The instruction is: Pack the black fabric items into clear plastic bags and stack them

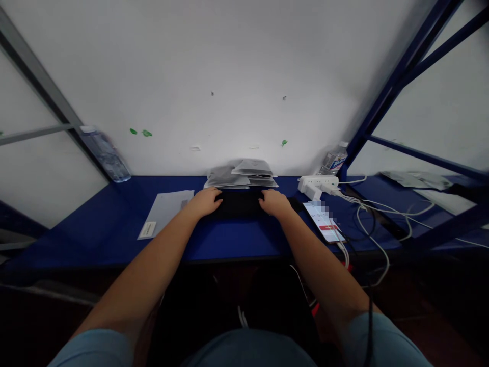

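A black, flat, soft-looking item [240, 205] lies across the blue tabletop in front of me; its exact kind is too dark to make out. At its left end, my left hand [206, 202] is closed over the edge, thumb towards the middle. My right hand [275, 203] grips the opposite end in the same way, so the item stretches between them. Just behind it, against the wall, rests a stack of grey-white plastic bags [244, 173]. Beside my left wrist is a pale flat packet [164, 211] with a white label.
Right of my right hand lies a phone [324, 221] with a cable plugged in. Beyond it sit a white power strip [318, 182] and tangled cables [376, 209]. Bottles stand at the left [107, 155] and right [334, 159]. A blue frame [401, 76] rises on the right.
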Demonstrator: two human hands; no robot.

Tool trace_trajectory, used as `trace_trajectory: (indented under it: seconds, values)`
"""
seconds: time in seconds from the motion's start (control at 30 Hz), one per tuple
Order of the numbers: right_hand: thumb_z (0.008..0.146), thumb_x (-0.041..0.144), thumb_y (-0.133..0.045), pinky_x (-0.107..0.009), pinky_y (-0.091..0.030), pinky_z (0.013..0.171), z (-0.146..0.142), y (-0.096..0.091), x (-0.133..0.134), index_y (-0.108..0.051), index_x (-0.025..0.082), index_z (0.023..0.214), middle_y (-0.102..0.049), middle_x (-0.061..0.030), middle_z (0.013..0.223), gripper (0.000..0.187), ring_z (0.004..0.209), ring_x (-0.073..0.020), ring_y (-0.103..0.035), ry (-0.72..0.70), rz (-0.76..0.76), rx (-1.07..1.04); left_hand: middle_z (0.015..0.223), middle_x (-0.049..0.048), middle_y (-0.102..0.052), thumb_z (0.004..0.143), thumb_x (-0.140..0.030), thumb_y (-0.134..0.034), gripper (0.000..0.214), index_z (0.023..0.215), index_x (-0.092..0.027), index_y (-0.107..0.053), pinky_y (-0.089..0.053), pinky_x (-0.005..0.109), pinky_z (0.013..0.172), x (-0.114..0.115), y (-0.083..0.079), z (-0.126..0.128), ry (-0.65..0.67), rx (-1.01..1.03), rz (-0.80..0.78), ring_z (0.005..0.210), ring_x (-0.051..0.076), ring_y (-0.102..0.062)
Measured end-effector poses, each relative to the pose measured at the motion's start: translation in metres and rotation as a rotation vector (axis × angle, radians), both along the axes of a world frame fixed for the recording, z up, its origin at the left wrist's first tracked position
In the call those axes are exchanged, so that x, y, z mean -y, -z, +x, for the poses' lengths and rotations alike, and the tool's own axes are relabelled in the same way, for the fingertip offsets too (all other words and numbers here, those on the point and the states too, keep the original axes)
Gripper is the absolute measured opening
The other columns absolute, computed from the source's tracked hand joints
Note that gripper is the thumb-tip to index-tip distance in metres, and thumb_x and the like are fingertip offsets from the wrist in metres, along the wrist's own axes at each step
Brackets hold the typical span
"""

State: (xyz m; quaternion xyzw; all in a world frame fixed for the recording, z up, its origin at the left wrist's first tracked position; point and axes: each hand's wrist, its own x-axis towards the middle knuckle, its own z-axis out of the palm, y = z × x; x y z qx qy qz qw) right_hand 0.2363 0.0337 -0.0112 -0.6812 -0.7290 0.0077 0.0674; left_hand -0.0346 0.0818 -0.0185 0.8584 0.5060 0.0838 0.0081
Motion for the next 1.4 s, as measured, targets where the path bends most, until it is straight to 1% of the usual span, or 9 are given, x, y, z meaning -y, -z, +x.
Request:
trace_trajectory:
  seconds: [0.27,0.43,0.53,0.73,0.83,0.93,1.03,1.2,1.4]
  values:
    - [0.092,0.015,-0.055,-0.031,-0.05,0.097,0.012,-0.003,0.001,-0.075,0.016,0.105,-0.073,-0.0138,0.118,0.024,0.108,-0.0242,-0.069,-0.143,-0.101,-0.025,0.103,0.0075,-0.075,0.092,-0.037,-0.056,0.026,0.1,-0.021,-0.075,-0.051,0.032,0.082,0.008,-0.011,-0.014,0.145,0.041,-0.153,0.092,0.023,-0.068]
    - [0.096,0.015,-0.049,-0.028,-0.048,0.093,0.015,-0.01,-0.006,-0.07,0.016,0.107,-0.072,-0.0124,0.119,0.024,0.104,-0.0212,-0.066,-0.24,-0.041,-0.139,0.1,0.0071,-0.074,0.093,-0.037,-0.053,0.023,0.088,-0.021,-0.069,-0.05,0.032,0.082,0.007,-0.013,-0.02,0.134,0.076,-0.142,0.091,0.023,-0.067]
    - [0.101,0.019,-0.044,-0.029,-0.047,0.083,0.015,-0.008,-0.014,-0.064,0.018,0.117,-0.075,-0.0099,0.113,0.026,0.097,-0.0223,-0.067,-0.194,-0.062,-0.146,0.102,0.0077,-0.074,0.098,-0.034,-0.048,0.023,0.096,-0.022,-0.067,-0.049,0.033,0.079,0.005,-0.011,-0.019,0.025,0.071,-0.138,0.091,0.024,-0.068]
    - [0.102,0.018,-0.044,-0.033,-0.047,0.085,0.003,0.005,-0.022,-0.062,0.017,0.122,-0.073,-0.0143,0.119,0.027,0.104,-0.0263,-0.068,-0.109,-0.032,-0.049,0.101,0.0121,-0.075,0.105,-0.034,-0.042,0.027,0.106,-0.02,-0.065,-0.048,0.035,0.078,-0.005,-0.001,-0.011,-0.112,0.016,-0.028,0.093,0.029,-0.07]
    - [0.1,0.02,-0.05,-0.038,-0.046,0.094,-0.002,0.003,-0.017,-0.062,0.014,0.123,-0.068,-0.0186,0.128,0.027,0.116,-0.0307,-0.064,-0.058,0.012,-0.004,0.105,0.0128,-0.075,0.103,-0.031,-0.045,0.024,0.106,-0.02,-0.066,-0.049,0.036,0.083,-0.011,0.002,-0.008,-0.07,0.007,0.04,0.097,0.029,-0.07]
    - [0.1,0.022,-0.052,-0.044,-0.043,0.102,-0.006,-0.005,-0.004,-0.064,0.014,0.124,-0.064,-0.0192,0.133,0.028,0.125,-0.0332,-0.058,-0.045,0.187,0.071,0.112,0.0103,-0.075,0.1,-0.03,-0.048,0.023,0.105,-0.021,-0.069,-0.05,0.036,0.09,-0.006,-0.004,-0.007,-0.017,0.043,0.058,0.104,0.027,-0.069]
    - [0.105,0.025,-0.044,-0.041,-0.043,0.103,-0.009,-0.007,0.012,-0.071,0.016,0.116,-0.068,-0.0161,0.126,0.03,0.119,-0.0288,-0.061,-0.196,0.282,0.08,0.112,0.0074,-0.076,0.103,-0.038,-0.041,0.036,0.108,-0.022,-0.073,-0.052,0.036,0.094,0.011,-0.014,-0.007,0.085,0.184,0.002,0.105,0.025,-0.069]
    - [0.108,0.033,-0.04,-0.035,-0.047,0.105,-0.018,0.013,0.025,-0.071,0.012,0.124,-0.069,-0.0164,0.135,0.041,0.122,-0.0262,-0.065,-0.338,0.099,0.067,0.145,0.0099,-0.065,0.104,-0.054,-0.038,0.056,0.138,-0.019,-0.065,-0.044,0.037,0.115,0.043,-0.013,0.008,0.337,0.102,-0.18,0.135,0.026,-0.06]
    - [0.11,0.036,-0.034,-0.037,-0.041,0.118,-0.017,0.027,0.02,-0.06,0.005,0.142,-0.057,-0.0191,0.152,0.052,0.141,-0.0282,-0.054,-0.329,0.043,0.038,0.167,0.014,-0.036,0.107,-0.048,-0.035,0.061,0.157,-0.014,-0.044,-0.027,0.042,0.128,0.042,0.017,0.025,0.328,-0.076,-0.139,0.156,0.026,-0.035]
